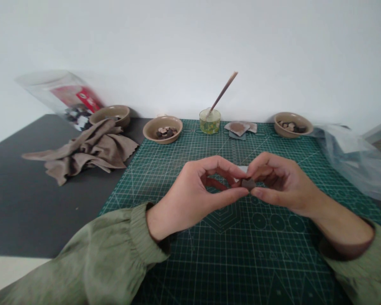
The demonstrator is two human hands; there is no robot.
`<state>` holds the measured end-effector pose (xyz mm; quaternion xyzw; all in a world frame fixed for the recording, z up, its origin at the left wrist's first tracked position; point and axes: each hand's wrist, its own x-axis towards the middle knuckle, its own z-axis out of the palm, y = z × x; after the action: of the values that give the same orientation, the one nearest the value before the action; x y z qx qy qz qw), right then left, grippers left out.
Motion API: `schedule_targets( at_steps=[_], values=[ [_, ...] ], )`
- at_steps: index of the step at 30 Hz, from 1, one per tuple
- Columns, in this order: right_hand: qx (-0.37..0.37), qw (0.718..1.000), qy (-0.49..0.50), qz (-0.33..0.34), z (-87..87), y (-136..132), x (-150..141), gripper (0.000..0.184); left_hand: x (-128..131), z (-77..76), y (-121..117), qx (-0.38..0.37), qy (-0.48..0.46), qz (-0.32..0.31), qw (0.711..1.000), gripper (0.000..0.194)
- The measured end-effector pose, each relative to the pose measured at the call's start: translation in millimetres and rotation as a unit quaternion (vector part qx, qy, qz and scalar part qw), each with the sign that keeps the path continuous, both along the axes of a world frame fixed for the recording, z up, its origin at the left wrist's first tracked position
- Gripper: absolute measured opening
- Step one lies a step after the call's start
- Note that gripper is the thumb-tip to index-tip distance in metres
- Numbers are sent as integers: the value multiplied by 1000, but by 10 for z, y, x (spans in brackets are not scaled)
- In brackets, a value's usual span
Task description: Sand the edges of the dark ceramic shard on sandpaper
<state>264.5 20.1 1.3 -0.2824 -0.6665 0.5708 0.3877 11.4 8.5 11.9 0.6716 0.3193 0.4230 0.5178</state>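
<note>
A bowl [293, 125] sits on the cutting mat [190, 250]; cloth [82, 150] lies left of it.

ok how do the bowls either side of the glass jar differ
The left bowl sits nearer the brown cloth, the right bowl nearer the plastic sheet. The left bowl's pieces bunch mid-bowl; the right bowl's pieces spread wider. Both are tan bowls holding dark and pale pieces.

Left hand [190, 190]: I see it pinching a dark shard [248, 184] at the fingertips.
Right hand [282, 184]: I have it pinching that shard from the other side.
Under them: a green cutting mat [305, 271].
Ahead: a glass jar [210, 123] holding a brush [224, 93], between a tan bowl [162, 120] and another bowl [294, 115].
</note>
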Motion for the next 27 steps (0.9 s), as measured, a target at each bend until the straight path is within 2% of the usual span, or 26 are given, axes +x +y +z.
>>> schedule_targets(
  at_steps=[5, 19, 27],
  values=[
    [-3, 1000, 3, -6, 9, -1, -4, 27, -5, -15, -1, 19, 4, -2, 1000, 22],
    [-12, 999, 27, 27, -15, 14, 6, 30, -7, -1, -6, 9, 9, -1, 1000, 23],
    [-13, 1000, 14, 24, -2, 9, 1, 27, -10, 1, -13, 18, 20, 7, 1000, 20]
  ],
)
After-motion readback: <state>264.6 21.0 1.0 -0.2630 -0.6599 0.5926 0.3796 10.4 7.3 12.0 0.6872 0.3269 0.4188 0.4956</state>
